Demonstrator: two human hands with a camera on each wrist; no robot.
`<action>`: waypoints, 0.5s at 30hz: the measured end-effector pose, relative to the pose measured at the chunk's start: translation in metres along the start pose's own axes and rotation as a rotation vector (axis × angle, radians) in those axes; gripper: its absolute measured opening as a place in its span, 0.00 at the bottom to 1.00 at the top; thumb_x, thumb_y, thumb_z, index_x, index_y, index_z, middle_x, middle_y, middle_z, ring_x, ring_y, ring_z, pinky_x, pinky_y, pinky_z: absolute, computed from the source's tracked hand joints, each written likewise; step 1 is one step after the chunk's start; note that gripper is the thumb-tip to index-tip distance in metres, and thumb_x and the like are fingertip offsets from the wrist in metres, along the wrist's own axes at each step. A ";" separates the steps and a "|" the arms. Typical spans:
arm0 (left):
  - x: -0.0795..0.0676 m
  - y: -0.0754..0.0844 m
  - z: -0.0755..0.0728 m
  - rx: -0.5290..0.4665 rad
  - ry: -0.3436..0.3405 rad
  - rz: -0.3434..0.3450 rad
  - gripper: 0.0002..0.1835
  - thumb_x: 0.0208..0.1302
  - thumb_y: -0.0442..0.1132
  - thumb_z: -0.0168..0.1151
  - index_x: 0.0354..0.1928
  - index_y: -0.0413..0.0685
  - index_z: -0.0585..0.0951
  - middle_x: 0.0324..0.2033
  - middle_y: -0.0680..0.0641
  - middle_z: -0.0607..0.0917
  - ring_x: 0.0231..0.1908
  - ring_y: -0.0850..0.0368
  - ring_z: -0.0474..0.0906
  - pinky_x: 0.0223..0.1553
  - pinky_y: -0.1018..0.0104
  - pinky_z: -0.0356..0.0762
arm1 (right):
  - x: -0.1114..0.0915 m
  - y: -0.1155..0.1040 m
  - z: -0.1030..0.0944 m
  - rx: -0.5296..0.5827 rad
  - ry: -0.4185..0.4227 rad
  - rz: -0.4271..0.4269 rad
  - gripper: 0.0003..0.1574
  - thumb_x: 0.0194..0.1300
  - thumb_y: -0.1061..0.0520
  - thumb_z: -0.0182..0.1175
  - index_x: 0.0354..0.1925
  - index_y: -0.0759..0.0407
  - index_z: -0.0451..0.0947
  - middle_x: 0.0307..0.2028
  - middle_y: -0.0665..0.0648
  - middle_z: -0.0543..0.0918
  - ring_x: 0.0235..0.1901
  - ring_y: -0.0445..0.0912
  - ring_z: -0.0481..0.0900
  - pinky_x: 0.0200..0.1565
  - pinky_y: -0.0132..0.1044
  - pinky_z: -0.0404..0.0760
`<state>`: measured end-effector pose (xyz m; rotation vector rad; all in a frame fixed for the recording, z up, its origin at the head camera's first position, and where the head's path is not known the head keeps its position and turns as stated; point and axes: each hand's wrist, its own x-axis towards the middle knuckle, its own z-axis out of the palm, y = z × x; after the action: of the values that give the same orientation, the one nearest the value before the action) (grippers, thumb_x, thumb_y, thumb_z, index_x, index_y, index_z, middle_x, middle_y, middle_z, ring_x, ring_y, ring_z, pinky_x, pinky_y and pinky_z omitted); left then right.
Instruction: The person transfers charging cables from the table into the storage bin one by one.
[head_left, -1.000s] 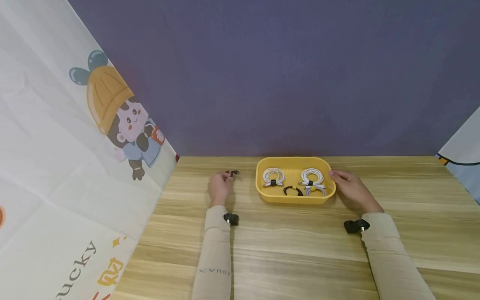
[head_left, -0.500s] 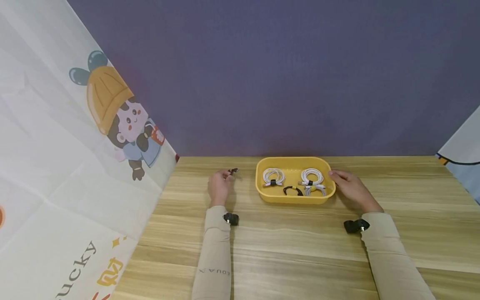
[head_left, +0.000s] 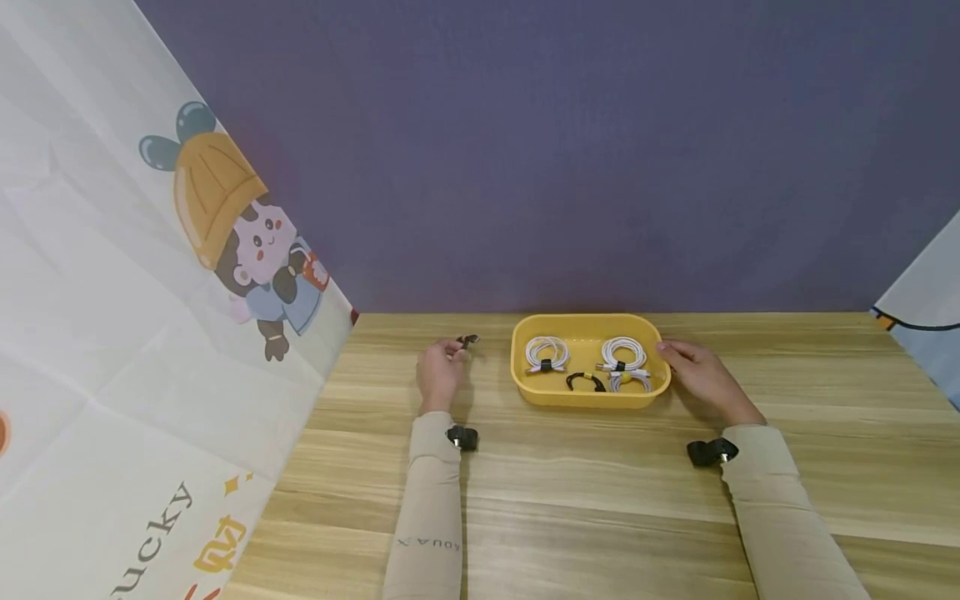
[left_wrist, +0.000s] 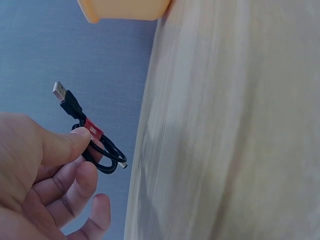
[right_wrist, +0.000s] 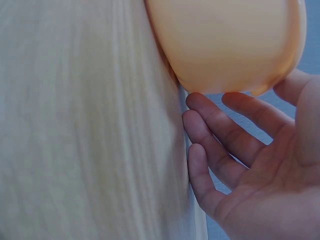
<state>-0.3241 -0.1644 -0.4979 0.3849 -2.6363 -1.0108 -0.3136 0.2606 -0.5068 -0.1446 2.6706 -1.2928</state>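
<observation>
My left hand pinches a small coiled black USB cable between thumb and forefinger, left of the yellow basket. A red cable tie binds the coil, and its metal USB plug points up and away from the hand. My right hand grips the basket's right end, thumb at the rim and fingertips against the outer wall. Inside the basket lie a white coiled cable at left, another white coil at right, a grey coil with a yellow tie, and a black coil in front.
The basket stands on a wood-grain table, near its back edge, before a dark blue-purple backdrop. A white printed sheet hangs along the left side. At the far right a black cord crosses a pale sheet.
The black cable has turned slightly in my left fingers, so its plug end sits a little differently. Both arms and the basket have stayed in place.
</observation>
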 end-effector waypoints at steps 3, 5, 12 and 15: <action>0.000 0.000 0.000 -0.001 0.003 0.008 0.04 0.69 0.40 0.67 0.40 0.52 0.88 0.35 0.49 0.91 0.29 0.52 0.83 0.30 0.61 0.76 | 0.000 0.000 0.000 0.005 -0.005 0.007 0.51 0.78 0.28 0.37 0.78 0.64 0.57 0.75 0.74 0.60 0.74 0.73 0.55 0.69 0.72 0.61; 0.000 0.000 0.000 -0.002 0.005 0.010 0.04 0.69 0.40 0.67 0.40 0.52 0.88 0.34 0.49 0.90 0.28 0.52 0.82 0.29 0.61 0.76 | -0.001 -0.001 0.000 0.005 -0.006 0.010 0.52 0.78 0.27 0.36 0.78 0.64 0.57 0.75 0.74 0.60 0.74 0.73 0.55 0.69 0.72 0.61; 0.000 0.001 0.000 -0.033 0.014 0.038 0.03 0.68 0.38 0.67 0.40 0.50 0.88 0.33 0.47 0.90 0.28 0.52 0.82 0.28 0.63 0.75 | 0.000 0.001 -0.001 0.001 -0.007 0.004 0.52 0.78 0.27 0.36 0.78 0.64 0.57 0.75 0.74 0.61 0.74 0.74 0.55 0.69 0.73 0.61; 0.000 0.001 -0.001 -0.053 0.014 0.048 0.04 0.68 0.38 0.67 0.41 0.49 0.88 0.34 0.47 0.90 0.29 0.52 0.83 0.29 0.62 0.77 | -0.001 0.001 0.000 0.005 -0.005 0.001 0.52 0.78 0.27 0.36 0.78 0.64 0.57 0.75 0.74 0.61 0.74 0.74 0.55 0.69 0.73 0.60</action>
<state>-0.3241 -0.1645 -0.4963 0.3138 -2.5874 -1.0556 -0.3131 0.2612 -0.5071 -0.1461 2.6628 -1.2962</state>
